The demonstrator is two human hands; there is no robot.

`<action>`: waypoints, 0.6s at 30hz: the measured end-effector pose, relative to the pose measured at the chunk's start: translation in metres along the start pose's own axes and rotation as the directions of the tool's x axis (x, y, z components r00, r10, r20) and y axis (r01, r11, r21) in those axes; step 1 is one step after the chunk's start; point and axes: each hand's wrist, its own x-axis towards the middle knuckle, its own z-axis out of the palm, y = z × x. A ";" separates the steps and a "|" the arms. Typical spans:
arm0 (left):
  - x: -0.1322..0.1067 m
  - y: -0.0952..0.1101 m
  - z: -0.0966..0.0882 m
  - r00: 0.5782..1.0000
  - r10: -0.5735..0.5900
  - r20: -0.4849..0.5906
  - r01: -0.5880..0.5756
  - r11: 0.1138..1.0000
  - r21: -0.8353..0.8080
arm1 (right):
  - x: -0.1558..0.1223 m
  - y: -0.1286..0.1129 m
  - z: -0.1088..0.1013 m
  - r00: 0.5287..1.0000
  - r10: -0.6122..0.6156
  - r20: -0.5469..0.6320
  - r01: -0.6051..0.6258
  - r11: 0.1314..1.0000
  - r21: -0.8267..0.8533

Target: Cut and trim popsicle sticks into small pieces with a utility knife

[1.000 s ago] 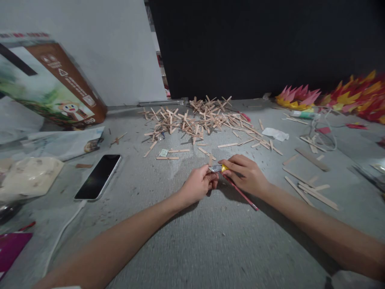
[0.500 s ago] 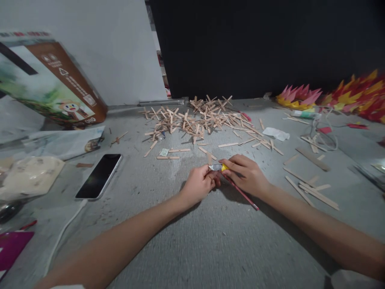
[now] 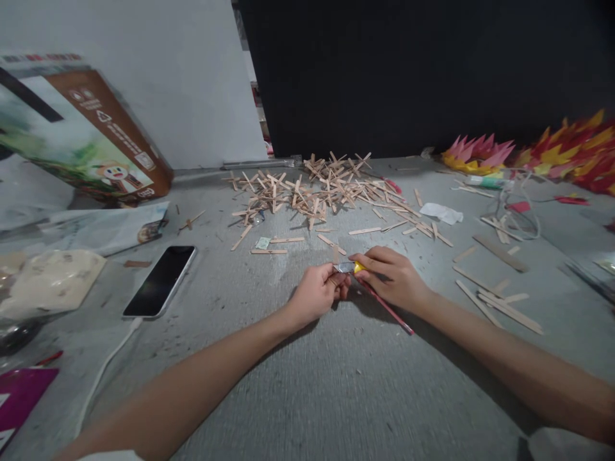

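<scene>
My left hand [image 3: 317,291] is closed in a pinch on a wooden craft stick [image 3: 336,254], whose flat end sticks up past my fingertips. My right hand [image 3: 396,278] grips a yellow utility knife [image 3: 359,266]. The knife's blade [image 3: 344,267] points left and lies across the stick, close to my left thumb. Below my right hand a thin red rod [image 3: 391,314], perhaps a pencil, slants down to the right; whether my fingers touch it I cannot tell. Ahead of both hands lies a pile of crossed craft sticks [image 3: 312,195].
A phone [image 3: 161,282] with a white cable lies to the left, near a plastic bag [image 3: 50,282] and a printed box [image 3: 103,144]. Loose sticks [image 3: 509,310], a paper scrap [image 3: 442,213] and pink and yellow paper spikes [image 3: 475,157] are on the right. A dark panel [image 3: 423,77] stands behind.
The hands, knife and stick hold almost the same place. My left fingers have shifted very slightly, and the view has moved a little.
</scene>
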 end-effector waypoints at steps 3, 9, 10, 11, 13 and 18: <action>-0.002 0.003 0.000 0.999 0.035 -0.019 -0.035 0.999 0.016 | 0.000 0.001 -0.001 1.000 0.007 -0.010 -0.007 1.000 0.004; -0.002 0.003 0.000 0.998 0.057 -0.023 -0.053 0.988 0.142 | 0.001 0.001 0.001 1.000 -0.009 -0.005 0.009 0.999 -0.031; -0.002 0.003 0.000 0.998 0.061 -0.018 -0.058 0.988 0.141 | 0.001 0.001 0.001 1.000 -0.010 -0.004 0.009 0.999 -0.036; -0.002 0.003 0.000 0.998 0.062 -0.014 -0.060 0.990 0.129 | 0.001 0.001 0.001 1.000 -0.008 -0.001 0.007 0.999 -0.038; -0.002 0.004 0.000 0.998 0.062 -0.003 -0.062 0.994 0.093 | 0.001 0.000 0.001 1.000 0.001 0.002 -0.001 0.999 -0.039; -0.006 0.011 0.000 0.997 0.072 0.003 -0.072 0.996 0.044 | 0.001 0.000 0.000 1.000 0.015 -0.012 -0.015 1.000 -0.014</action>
